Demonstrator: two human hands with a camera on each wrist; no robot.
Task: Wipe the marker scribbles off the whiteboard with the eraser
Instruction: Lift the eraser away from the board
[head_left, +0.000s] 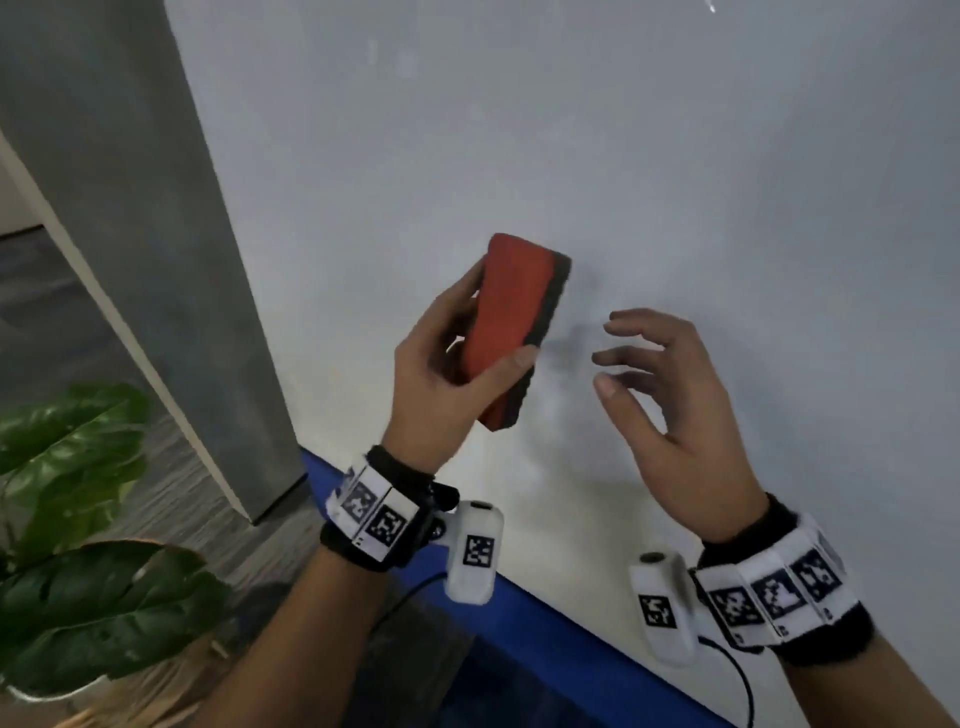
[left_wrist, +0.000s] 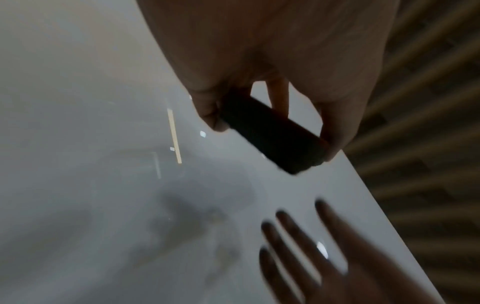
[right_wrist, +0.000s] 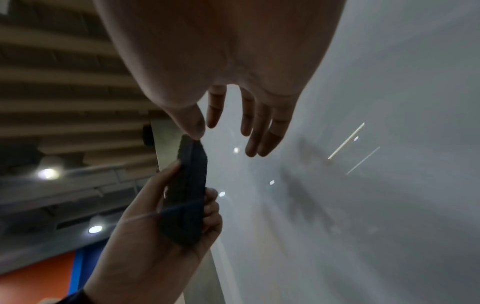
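Observation:
The eraser (head_left: 511, 322), a red block with a dark felt side, stands nearly upright in front of the whiteboard (head_left: 675, 171). My left hand (head_left: 441, 364) grips it, thumb across its lower front and fingers behind. The felt faces right, toward the board. In the left wrist view the eraser (left_wrist: 272, 135) shows as a dark block between thumb and fingers. My right hand (head_left: 660, 384) hovers open just right of it, fingers spread and loosely bent, holding nothing. In the right wrist view the eraser (right_wrist: 187, 195) sits below my right fingers (right_wrist: 257, 127). No clear scribbles show on the board, only faint grey smudges (right_wrist: 306, 185).
A grey pillar (head_left: 156, 234) stands left of the board. A blue ledge (head_left: 519, 613) runs along the board's lower edge. A leafy green plant (head_left: 78, 519) sits at the lower left. Cables hang from both wrist cameras.

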